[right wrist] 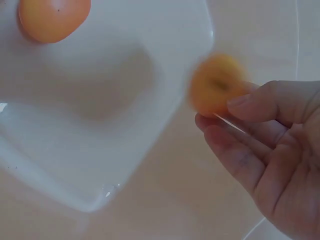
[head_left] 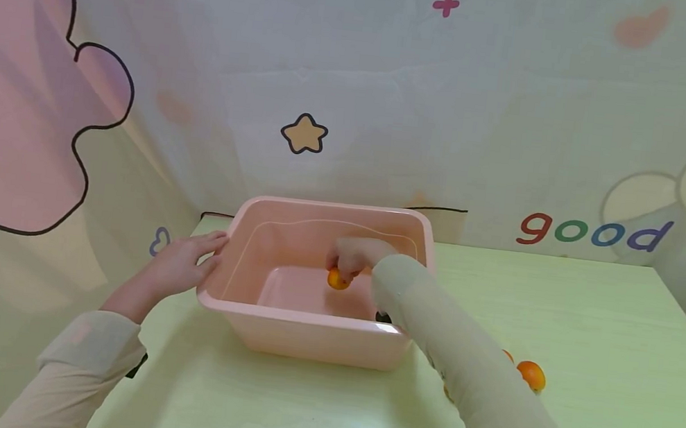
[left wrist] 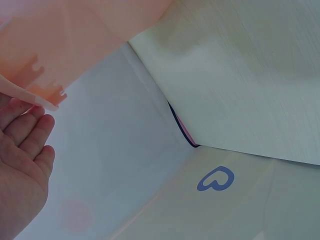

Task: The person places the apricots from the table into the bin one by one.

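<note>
The right hand (head_left: 352, 255) reaches down into the pink tub (head_left: 305, 339), fingertips pinching a small orange fruit (head_left: 338, 280) just above its floor. It looks light, firm and smooth-skinned, best held across its middle. The left hand (head_left: 182, 265) rests flat-fingered against the tub's rim. Only the right wrist view shows a second fruit (right wrist: 54, 19) inside.

One basin, four orange fruits, two hands.

One pink basin (head_left: 280, 336) stands on the one green bench (head_left: 614, 382). Inside the basin the right-wrist view shows two orange fruits: one lying on the basin floor (right wrist: 54, 19), and one blurred fruit (right wrist: 216, 91) at the fingers (right wrist: 265, 102) of the right hand (head_left: 353, 253). Right of the basin, two more fruits lie on the bench: one in full view (head_left: 530, 374), one mostly hidden behind the sleeve (head_left: 507, 355). One left hand (head_left: 182, 265) rests on the basin's left rim.
</note>
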`<action>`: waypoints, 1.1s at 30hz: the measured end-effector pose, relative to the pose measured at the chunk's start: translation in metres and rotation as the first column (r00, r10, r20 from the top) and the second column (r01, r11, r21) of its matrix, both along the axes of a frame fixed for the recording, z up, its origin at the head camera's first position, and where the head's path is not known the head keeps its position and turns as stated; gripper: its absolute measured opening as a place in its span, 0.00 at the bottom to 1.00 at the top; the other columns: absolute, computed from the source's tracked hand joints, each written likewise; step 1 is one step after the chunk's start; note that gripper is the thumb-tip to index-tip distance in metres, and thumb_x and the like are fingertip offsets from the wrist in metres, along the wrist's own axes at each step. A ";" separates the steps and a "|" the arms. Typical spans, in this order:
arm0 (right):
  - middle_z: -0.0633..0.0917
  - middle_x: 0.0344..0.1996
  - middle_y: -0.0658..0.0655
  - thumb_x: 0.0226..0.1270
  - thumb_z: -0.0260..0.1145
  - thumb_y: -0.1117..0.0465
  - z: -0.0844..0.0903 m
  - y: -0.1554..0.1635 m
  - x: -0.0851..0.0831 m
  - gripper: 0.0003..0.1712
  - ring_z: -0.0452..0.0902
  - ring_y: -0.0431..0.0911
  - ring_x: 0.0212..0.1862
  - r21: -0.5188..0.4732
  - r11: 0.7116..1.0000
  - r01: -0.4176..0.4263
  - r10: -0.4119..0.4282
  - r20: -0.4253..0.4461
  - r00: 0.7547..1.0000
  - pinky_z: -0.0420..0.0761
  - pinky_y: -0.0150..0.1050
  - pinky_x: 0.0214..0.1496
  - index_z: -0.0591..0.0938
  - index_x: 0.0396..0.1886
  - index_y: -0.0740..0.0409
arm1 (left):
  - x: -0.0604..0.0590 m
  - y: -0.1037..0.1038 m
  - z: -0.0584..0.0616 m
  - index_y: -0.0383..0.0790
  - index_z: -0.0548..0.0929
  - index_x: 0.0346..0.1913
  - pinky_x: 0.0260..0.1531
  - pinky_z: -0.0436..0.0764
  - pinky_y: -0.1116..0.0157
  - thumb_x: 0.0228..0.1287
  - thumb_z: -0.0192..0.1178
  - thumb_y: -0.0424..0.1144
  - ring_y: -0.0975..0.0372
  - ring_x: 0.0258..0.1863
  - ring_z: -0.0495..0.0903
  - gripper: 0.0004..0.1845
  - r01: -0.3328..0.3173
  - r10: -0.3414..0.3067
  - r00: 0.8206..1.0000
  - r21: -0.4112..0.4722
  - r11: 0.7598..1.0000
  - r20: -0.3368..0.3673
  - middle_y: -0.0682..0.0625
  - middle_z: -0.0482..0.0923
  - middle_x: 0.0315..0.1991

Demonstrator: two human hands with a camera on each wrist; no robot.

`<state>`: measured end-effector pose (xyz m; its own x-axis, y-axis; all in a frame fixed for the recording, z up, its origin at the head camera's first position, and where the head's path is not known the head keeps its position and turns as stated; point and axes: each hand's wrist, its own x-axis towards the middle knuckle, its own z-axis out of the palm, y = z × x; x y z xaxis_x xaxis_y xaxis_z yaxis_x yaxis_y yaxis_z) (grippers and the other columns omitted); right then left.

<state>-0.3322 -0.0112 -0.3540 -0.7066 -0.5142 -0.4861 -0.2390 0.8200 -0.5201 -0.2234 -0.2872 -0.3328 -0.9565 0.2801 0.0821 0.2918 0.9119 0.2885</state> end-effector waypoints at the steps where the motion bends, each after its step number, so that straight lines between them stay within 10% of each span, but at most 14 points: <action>1: 0.80 0.32 0.53 0.47 0.60 0.75 0.000 0.001 0.000 0.16 0.72 0.47 0.37 0.006 1.000 0.020 -0.020 -0.006 1.000 0.77 0.37 0.36 0.82 0.31 0.51 | 0.000 0.001 0.000 0.31 0.64 0.61 0.54 0.65 0.45 0.63 0.49 0.36 0.41 0.59 0.63 0.24 0.001 -0.001 1.000 0.000 1.000 0.001 0.36 0.62 0.62; 8: 0.78 0.43 0.49 0.47 0.62 0.72 0.008 0.006 0.003 0.22 0.69 0.49 0.46 -0.001 0.992 0.123 -0.123 0.058 0.991 0.74 0.47 0.50 0.80 0.40 0.42 | 0.001 0.003 -0.001 0.32 0.64 0.62 0.53 0.65 0.45 0.63 0.49 0.36 0.41 0.59 0.62 0.25 -0.006 0.006 1.000 0.008 1.000 0.015 0.37 0.61 0.62; 15: 0.75 0.49 0.49 0.51 0.56 0.72 0.036 0.013 0.003 0.24 0.69 0.46 0.48 0.021 0.998 -0.062 0.062 -0.007 0.998 0.73 0.38 0.51 0.77 0.46 0.45 | 0.001 0.003 -0.001 0.32 0.63 0.62 0.53 0.65 0.45 0.63 0.49 0.36 0.41 0.59 0.62 0.25 -0.010 0.010 1.000 0.012 1.000 0.017 0.37 0.61 0.62; 33: 0.72 0.55 0.55 0.54 0.56 0.68 0.086 0.070 0.012 0.26 0.66 0.49 0.58 -0.096 0.984 -0.151 0.142 -0.093 0.985 0.70 0.42 0.57 0.70 0.57 0.56 | 0.002 0.004 0.003 0.31 0.64 0.61 0.53 0.65 0.44 0.62 0.49 0.36 0.40 0.58 0.62 0.24 -0.008 0.009 1.000 -0.008 1.000 0.027 0.36 0.60 0.62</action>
<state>-0.3201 0.0592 -0.2676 -0.6564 -0.6595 -0.3664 -0.3999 0.7160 -0.5723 -0.2210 -0.2830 -0.3297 -0.9606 0.2725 0.0537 0.2762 0.9167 0.2886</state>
